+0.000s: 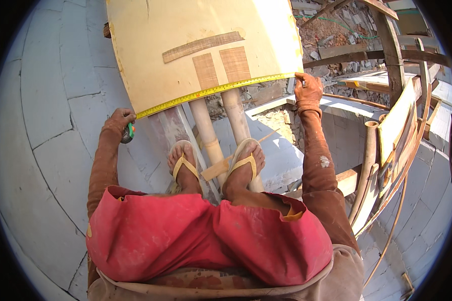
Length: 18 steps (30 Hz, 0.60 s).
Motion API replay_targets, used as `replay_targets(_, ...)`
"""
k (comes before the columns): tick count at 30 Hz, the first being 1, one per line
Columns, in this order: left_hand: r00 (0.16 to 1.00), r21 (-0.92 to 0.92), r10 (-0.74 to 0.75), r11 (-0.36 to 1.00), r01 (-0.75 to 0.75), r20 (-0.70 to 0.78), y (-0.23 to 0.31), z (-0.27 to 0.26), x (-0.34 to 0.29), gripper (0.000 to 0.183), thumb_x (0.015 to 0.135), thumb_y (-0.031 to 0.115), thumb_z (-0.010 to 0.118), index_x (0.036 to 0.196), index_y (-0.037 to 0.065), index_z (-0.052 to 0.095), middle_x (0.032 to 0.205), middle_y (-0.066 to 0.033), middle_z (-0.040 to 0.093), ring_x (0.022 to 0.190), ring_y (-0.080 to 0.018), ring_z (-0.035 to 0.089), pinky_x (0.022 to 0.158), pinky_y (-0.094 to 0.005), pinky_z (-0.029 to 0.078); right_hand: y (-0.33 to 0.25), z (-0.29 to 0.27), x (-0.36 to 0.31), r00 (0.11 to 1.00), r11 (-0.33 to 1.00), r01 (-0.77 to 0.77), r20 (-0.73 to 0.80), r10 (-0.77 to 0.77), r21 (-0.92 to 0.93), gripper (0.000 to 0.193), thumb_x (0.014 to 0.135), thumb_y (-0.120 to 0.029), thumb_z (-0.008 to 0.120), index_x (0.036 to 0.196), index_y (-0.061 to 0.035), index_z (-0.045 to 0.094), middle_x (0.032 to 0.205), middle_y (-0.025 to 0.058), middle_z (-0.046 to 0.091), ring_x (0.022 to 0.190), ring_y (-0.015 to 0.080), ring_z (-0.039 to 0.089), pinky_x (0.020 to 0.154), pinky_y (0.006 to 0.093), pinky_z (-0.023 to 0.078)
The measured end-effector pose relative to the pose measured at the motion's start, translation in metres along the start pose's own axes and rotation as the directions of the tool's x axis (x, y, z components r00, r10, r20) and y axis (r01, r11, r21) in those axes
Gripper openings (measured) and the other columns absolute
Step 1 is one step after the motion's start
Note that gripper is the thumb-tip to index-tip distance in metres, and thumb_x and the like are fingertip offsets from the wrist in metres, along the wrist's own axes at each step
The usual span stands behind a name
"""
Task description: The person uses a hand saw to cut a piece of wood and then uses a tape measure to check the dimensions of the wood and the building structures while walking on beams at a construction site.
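A yellow tape measure point(206, 92) is stretched along the near edge of a pale plywood sheet point(140, 55). At the sheet's near left corner my left hand point(119, 122) is closed on the tape's green and black case. My right hand point(309, 88) pinches the other end of the blade at the near right corner. Thin wood strips lie on the sheet: one long curved piece point(202, 46) and two short pieces point(205, 71) just beyond the tape.
I squat in sandals on bamboo poles point(206, 128) and a wooden beam point(173, 123). A grey block wall point(50, 105) stands at left. At right are timber posts point(389, 55), leaning boards point(397, 135) and a bamboo post point(367, 165). Rubble point(331, 30) lies below, far right.
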<state>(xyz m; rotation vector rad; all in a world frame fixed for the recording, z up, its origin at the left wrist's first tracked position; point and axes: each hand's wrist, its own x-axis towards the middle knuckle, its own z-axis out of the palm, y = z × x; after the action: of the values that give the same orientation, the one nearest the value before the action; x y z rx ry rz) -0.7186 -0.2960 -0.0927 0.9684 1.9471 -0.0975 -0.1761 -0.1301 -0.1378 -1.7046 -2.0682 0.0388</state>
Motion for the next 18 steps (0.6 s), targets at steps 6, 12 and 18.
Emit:
replay_targets(6,0.998,-0.063,0.006,0.998,-0.002,0.063,-0.019,0.002,0.012,0.016,0.078,0.022,0.059,0.079,0.007,0.063,0.072,-0.0012,0.061,0.068,-0.0114,0.055,0.068,-0.0262,0.042,-0.013,0.007,0.021,1.0,0.999,0.016,-0.022,-0.015,0.035,0.02,0.066,-0.009,0.067,0.084,-0.0157,0.065,0.08,0.0057,0.063,0.08,0.0273,0.055,0.076,0.0379,0.041)
replay_targets(12,1.0,-0.015,-0.009,1.0,0.009,-0.008,0.015,0.0,-0.007,0.016,0.078,0.021,0.059,0.08,0.006,0.062,0.072,-0.0016,0.061,0.068,-0.0114,0.054,0.068,-0.0264,0.042,0.004,0.004,-0.001,0.999,0.999,0.009,-0.051,-0.006,0.05,0.016,0.066,-0.009,0.066,0.08,-0.0157,0.065,0.075,0.0052,0.062,0.074,0.0267,0.055,0.072,0.0376,0.042)
replay_targets(18,0.998,-0.036,-0.016,0.999,0.019,0.066,-0.002,-0.003,0.001,0.016,0.078,0.02,0.06,0.081,0.005,0.062,0.071,-0.0024,0.061,0.068,-0.0116,0.055,0.068,-0.0265,0.043,-0.019,0.001,0.023,0.999,0.996,-0.023,-0.031,0.026,0.083,0.014,0.068,-0.007,0.064,0.08,-0.0139,0.066,0.072,0.0065,0.062,0.075,0.0285,0.055,0.073,0.038,0.042)
